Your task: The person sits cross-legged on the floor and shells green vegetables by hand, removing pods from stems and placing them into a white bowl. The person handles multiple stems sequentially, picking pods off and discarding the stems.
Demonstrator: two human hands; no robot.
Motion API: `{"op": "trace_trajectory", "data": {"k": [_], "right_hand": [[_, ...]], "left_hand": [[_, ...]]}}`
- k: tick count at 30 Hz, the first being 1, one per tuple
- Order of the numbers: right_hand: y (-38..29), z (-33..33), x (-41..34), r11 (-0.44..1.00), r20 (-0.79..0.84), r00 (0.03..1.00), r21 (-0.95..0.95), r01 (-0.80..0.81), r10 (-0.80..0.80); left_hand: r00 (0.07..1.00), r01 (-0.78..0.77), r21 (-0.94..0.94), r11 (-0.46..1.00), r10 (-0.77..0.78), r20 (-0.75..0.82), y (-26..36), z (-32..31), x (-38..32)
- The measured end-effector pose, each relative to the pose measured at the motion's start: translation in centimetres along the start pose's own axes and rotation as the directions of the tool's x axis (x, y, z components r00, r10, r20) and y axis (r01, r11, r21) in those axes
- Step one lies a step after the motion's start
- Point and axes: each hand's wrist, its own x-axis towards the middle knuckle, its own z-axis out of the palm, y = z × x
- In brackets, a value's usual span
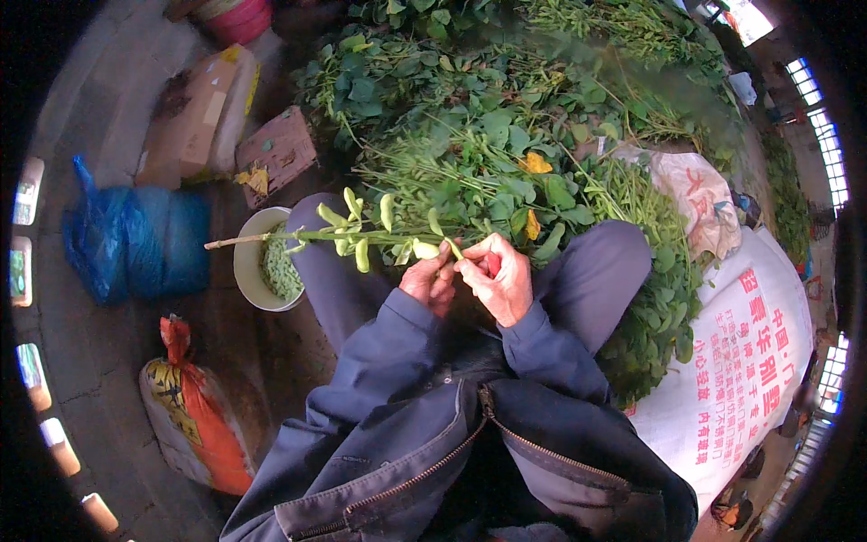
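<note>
A cut bean stalk with several plump green pods lies across above my left thigh, its bare end over a pale bucket of shelled green beans. My left hand grips the stalk near its leafy end. Against it, my right hand pinches a green pod at its tip. A small red object is held within the right hand; the fingers hide most of it, so its kind cannot be told. Another pod hangs beside my left fingertips.
A large heap of leafy bean plants spreads ahead. Printed white sheeting lies at right. At left stand a blue plastic bag, a tied orange and white sack and a cardboard box; a pink container stands beyond.
</note>
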Motion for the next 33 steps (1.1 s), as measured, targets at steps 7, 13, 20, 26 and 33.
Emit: {"op": "trace_trajectory", "data": {"k": [7, 13, 20, 26, 33], "right_hand": [[1.4, -1.4, -0.1, 0.995, 0.216, 0.971, -0.034, -0.096, 0.101], [2.0, -1.3, -0.5, 0.979, 0.267, 0.958, -0.145, 0.143, -0.101], [1.1, -1.0, -1.1, 1.000, 0.255, 0.967, -0.013, -0.013, 0.016], [0.7, -1.0, -1.2, 0.996, 0.269, 0.962, 0.054, -0.071, 0.054], [1.9, 0.2, -1.0, 0.988, 0.230, 0.969, 0.108, -0.112, 0.085]], "left_hand": [[0.968, -0.205, 0.468, 0.860, 0.247, -0.031, 2.0, -0.3, -0.1], [0.964, -0.235, 0.469, 0.851, 0.265, 0.002, 1.7, -1.3, 0.0], [0.931, -0.311, 0.369, 0.876, 0.359, -0.067, 0.7, -1.9, 0.1], [0.928, -0.257, 0.452, 0.854, 0.349, -0.133, 1.4, -0.3, -1.1], [0.928, -0.217, 0.452, 0.865, 0.327, -0.181, 1.7, -1.1, -1.1]]}}
